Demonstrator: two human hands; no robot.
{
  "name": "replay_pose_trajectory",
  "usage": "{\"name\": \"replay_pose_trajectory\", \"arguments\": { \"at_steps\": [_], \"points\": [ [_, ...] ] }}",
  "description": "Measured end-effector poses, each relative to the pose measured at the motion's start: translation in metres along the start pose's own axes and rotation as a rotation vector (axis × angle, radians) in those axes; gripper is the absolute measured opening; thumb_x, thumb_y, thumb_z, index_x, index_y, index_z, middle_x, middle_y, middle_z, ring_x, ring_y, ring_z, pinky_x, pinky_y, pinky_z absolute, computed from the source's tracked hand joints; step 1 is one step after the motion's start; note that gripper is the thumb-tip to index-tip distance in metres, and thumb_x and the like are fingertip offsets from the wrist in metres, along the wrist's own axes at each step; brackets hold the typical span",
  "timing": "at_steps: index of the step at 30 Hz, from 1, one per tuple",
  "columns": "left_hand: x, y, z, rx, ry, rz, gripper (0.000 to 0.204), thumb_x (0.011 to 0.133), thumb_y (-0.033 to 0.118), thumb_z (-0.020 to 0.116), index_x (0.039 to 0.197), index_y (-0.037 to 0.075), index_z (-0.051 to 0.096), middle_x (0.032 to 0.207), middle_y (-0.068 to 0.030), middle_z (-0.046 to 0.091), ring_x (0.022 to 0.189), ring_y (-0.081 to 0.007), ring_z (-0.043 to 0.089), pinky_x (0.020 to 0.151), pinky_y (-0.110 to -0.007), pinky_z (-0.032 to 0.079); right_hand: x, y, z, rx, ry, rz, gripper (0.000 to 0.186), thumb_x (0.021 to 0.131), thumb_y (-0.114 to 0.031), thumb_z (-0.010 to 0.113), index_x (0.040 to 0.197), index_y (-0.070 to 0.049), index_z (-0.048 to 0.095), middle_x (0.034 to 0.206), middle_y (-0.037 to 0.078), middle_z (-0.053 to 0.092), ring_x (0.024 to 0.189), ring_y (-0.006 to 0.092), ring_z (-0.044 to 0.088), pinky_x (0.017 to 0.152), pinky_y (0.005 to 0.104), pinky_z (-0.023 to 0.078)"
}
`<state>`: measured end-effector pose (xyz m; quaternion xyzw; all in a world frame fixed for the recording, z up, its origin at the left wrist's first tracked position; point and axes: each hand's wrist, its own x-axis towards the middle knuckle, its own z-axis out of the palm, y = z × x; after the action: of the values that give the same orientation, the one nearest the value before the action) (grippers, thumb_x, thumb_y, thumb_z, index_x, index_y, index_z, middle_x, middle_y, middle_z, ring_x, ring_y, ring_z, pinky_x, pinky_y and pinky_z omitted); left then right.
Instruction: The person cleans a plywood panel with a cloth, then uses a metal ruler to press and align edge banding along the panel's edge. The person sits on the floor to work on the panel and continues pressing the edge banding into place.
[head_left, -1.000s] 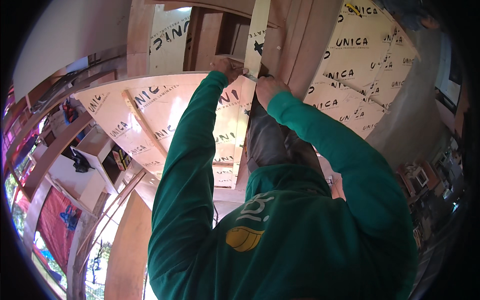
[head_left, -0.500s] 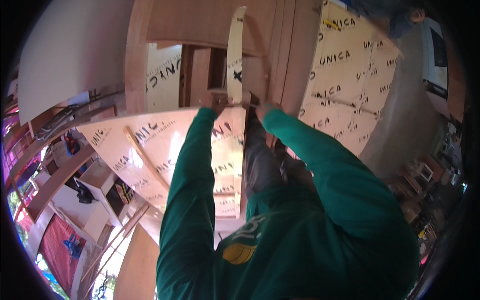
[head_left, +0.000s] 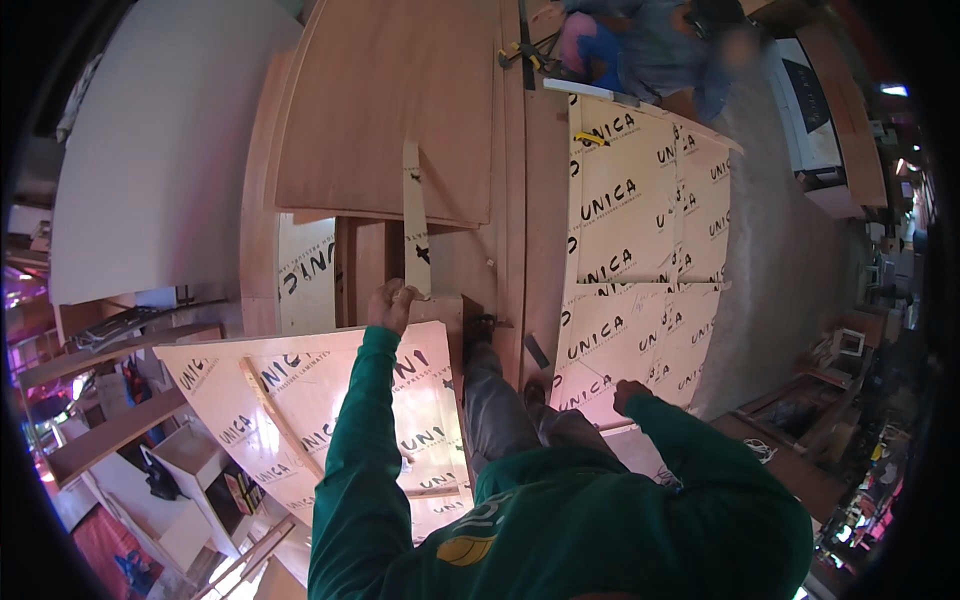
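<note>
Right hand (head_left: 628, 394) has gone from beside the strip to right of centre, low in the frame, since half a second ago. Left hand (head_left: 389, 306) stays at the strip's lower end, left of centre.

Left: fingers closed in a pinch on the pale, narrow, flat strip with dark printing (head_left: 414, 215). Strip runs from that grip toward upper centre, its far part overlapping the large reddish-brown wooden sheet (head_left: 390, 90) in view; cannot tell if they touch.

Right: fingers look curled, near the lower edge of the cream-coloured flat panel with black lettering (head_left: 630, 228) at right. Thin line by the fingertips; cannot tell whether anything is grasped.

Lower left: second cream-coloured printed panel (head_left: 350, 400), a slim light-wood batten (head_left: 283, 425) slanting across it. Left hand sits just above its upper edge in view.

Upper right: yellow-handled tool (head_left: 590, 138) on the right-hand panel; beyond that panel's top edge, another person in dark grey-blue clothing (head_left: 655, 60), near black-and-yellow tools (head_left: 528, 52). Upper left: broad, plain pale-grey sheet (head_left: 170, 160).
</note>
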<state>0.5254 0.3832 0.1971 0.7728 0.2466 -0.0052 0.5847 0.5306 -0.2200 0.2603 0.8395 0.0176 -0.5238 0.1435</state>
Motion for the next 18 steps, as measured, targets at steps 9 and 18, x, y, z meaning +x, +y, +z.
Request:
{"name": "replay_pose_trajectory", "arguments": {
  "at_steps": [9, 18],
  "points": [
    [-0.23, 0.25, 0.026, -0.485, 0.434, 0.285, 0.05, 0.1, 0.027, 0.057, 0.127, -0.014, 0.069, 0.113, -0.0144, 0.073, 0.102, -0.0194, 0.066, 0.094, -0.031, 0.052, 0.009, 0.16, 0.242, 0.101, -0.077, -0.06, 0.048, 0.101, -0.039, 0.06, 0.125, -0.001, 0.077, 0.133, 0.025, 0.074, 0.125, 0.0414, 0.072, 0.11, 0.0493, 0.056],
    [-0.529, 0.323, -0.036, -0.792, 0.497, 1.101, 0.071, 0.103, 0.039, 0.049, 0.149, -0.015, 0.052, 0.139, -0.0337, 0.065, 0.131, -0.0465, 0.063, 0.121, -0.059, 0.043, 0.065, 0.273, 0.383, 0.126, 0.112, -0.128, 0.042, 0.1, -0.034, 0.061, 0.118, -0.001, 0.08, 0.113, 0.027, 0.08, 0.105, 0.0382, 0.079, 0.092, 0.0509, 0.063]
  ]
}}
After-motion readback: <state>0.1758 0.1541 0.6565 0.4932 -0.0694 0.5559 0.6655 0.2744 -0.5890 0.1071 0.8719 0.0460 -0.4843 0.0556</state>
